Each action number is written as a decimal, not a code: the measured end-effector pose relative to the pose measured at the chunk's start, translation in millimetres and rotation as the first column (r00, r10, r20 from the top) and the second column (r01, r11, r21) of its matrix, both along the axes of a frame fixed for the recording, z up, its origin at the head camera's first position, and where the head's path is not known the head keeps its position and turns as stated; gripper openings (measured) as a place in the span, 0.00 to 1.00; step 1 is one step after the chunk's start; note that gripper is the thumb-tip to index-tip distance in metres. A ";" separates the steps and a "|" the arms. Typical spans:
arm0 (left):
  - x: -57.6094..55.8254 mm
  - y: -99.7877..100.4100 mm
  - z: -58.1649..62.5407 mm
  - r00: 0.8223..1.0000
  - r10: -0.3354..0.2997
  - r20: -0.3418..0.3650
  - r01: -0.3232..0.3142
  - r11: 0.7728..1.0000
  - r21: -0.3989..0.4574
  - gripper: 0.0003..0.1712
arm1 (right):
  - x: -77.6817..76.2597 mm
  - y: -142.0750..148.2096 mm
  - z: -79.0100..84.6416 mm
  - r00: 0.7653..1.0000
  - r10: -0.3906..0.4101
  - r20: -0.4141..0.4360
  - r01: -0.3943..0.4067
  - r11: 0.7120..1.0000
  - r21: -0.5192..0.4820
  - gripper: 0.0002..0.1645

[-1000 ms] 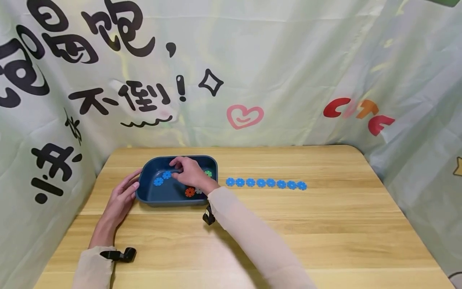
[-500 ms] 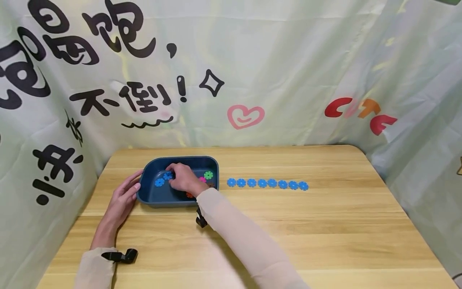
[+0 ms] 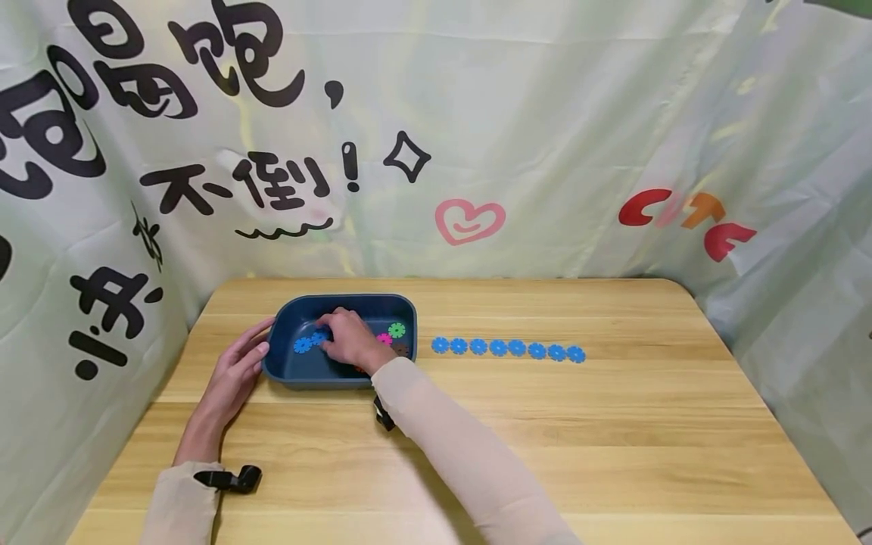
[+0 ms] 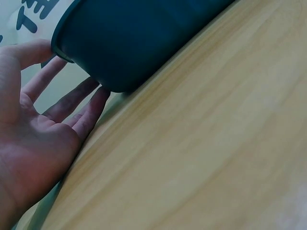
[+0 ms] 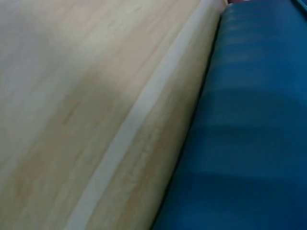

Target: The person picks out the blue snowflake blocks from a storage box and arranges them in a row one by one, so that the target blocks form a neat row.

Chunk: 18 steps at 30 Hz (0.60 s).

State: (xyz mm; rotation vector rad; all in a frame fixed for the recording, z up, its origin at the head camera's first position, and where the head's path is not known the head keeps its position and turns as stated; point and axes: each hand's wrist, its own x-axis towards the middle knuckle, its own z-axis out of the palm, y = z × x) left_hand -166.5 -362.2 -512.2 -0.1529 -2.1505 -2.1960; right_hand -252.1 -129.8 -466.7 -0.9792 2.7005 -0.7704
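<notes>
A dark blue plastic tub (image 3: 300, 378) stands at the table's left back. My right hand (image 3: 350, 338) reaches down inside it, thumb and index finger right at a blue notched disc (image 3: 318, 338); I cannot tell whether they pinch it. Another blue notched disc (image 3: 302, 346) lies just left of that one. My left hand (image 3: 235, 367) touches the tub's left end. In the left wrist view, the left hand's fairly straight fingers (image 4: 72, 98) meet the tub's wall (image 4: 120, 48), with the thumb at the rim. The right wrist view shows the tub's outer side (image 5: 240, 134), not the hand.
Right of the tub, several blue notched discs (image 3: 498, 347) form a nearly straight row on the wooden table (image 3: 613, 431). Inside the tub's right part lie green (image 3: 397, 330), pink (image 3: 384, 339) and brown (image 3: 402, 350) discs. A printed curtain (image 3: 545, 151) hangs behind the table.
My right hand has gone lower into the tub, towards the blue discs. The upper blue disc has shifted slightly nearer to me. My left hand stays at the tub's end.
</notes>
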 end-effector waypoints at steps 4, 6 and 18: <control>0.2 0.0 0.6 1.000 0.002 0.000 -0.002 1.000 -0.007 0.29 | -0.5 -1.7 -2.1 1.000 -0.002 -0.027 0.002 1.000 0.030 0.21; 0.5 -0.2 0.8 1.000 0.004 0.002 -0.004 1.000 -0.012 0.30 | -0.2 -2.4 -2.6 0.999 -0.004 -0.032 0.005 0.999 0.044 0.20; -0.2 1.1 1.1 1.000 0.005 0.001 -0.005 1.000 -0.002 0.29 | -2.2 1.7 -2.7 0.999 -0.026 0.035 0.026 1.000 -0.012 0.15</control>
